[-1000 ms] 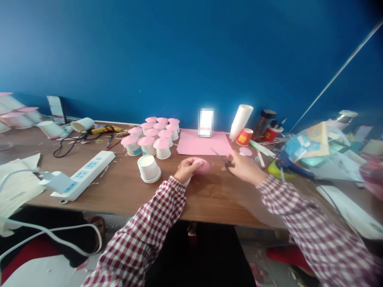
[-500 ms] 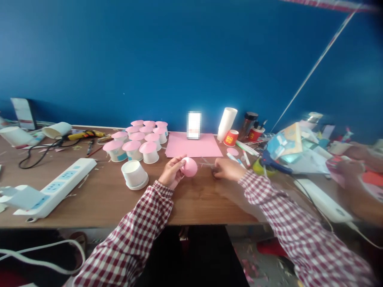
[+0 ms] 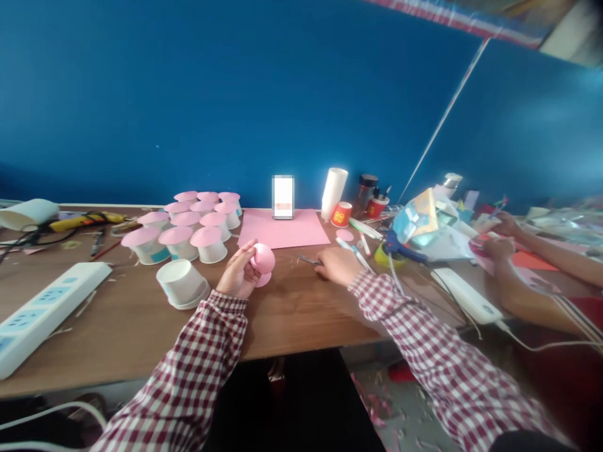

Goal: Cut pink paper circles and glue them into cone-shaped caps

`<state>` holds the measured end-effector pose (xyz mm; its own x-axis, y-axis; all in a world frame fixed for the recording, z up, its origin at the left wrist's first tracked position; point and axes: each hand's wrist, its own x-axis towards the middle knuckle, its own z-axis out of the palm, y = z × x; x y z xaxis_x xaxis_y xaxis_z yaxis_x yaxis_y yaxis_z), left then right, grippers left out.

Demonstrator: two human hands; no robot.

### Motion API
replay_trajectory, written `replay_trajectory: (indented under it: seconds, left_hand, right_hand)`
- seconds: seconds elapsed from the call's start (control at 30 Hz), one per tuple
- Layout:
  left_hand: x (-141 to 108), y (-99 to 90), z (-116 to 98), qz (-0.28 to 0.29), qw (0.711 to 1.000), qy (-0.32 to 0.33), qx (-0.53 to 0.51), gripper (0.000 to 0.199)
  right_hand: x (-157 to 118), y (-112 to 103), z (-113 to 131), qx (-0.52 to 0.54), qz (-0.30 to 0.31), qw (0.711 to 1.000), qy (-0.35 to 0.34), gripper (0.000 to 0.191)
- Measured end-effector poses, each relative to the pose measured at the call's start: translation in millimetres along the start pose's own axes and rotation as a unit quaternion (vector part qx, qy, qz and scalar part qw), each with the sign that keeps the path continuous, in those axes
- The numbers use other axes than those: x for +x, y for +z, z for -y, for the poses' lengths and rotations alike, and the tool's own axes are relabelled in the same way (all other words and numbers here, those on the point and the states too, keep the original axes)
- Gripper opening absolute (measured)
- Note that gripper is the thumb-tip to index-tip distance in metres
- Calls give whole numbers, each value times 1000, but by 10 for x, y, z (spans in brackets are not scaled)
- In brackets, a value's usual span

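My left hand (image 3: 239, 273) is closed on round pink paper pieces (image 3: 264, 258); one looks curved and another sticks out below it. To the right, my right hand (image 3: 340, 266) rests low at the table with its fingers closed round the handles of scissors (image 3: 308, 259), whose blades point left. Left of my left hand stands a white paper cup (image 3: 175, 280) next to a white ring-shaped rim. Behind it are several white cups topped with pink paper discs (image 3: 206, 237). A sheet of pink paper (image 3: 282, 233) lies beyond my hands.
A phone (image 3: 283, 198) stands upright by the blue wall. To its right are stacked white cups (image 3: 334, 191), a red cup (image 3: 341, 215), markers and a blue glue gun (image 3: 402, 246). A power strip (image 3: 51, 307) lies left. At far right another person's hands (image 3: 499, 251) work.
The view has turned to the right, so things on the table appear further left. The pink pieces in my left hand have tilted, showing a second disc. The scissors remain by my right hand.
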<state>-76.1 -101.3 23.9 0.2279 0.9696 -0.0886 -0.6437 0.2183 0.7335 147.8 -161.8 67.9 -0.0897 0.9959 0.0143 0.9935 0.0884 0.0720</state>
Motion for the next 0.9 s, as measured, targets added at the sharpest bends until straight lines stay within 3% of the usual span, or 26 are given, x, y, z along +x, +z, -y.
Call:
replay_trajectory:
  seconds: [0.2,0.37,0.43,0.5,0.63,0.77,0.83,0.9]
  left_hand:
    - [60,-178,-101,-32,998,41,36,38]
    - [80,-247,-101,-61,992,62,87,40]
    - [97,-264,-71,-81,981,91,153,38]
    - [117,-303,-43,-91,950,123,273,32]
    - [131,-437,-11,-68,854,177,484,25]
    - [61,-505,-1,-50,744,220,629,40]
    - [2,-494,1,-35,689,210,692,48]
    - [-59,-472,8,-14,655,191,731,53]
  right_hand:
    - [27,211,210,162,-81,981,-64,32]
    - [143,368,546,261,-87,956,-98,32]
    - [183,412,672,269,-91,953,-103,33]
    - [210,452,768,269,-99,952,-111,32]
    - [230,526,862,261,-131,951,-100,36]
    - [239,578,881,254,-155,949,-108,43]
    - [236,593,885,257,-159,946,-117,47]
    - [226,605,888,259,-156,945,-125,51]
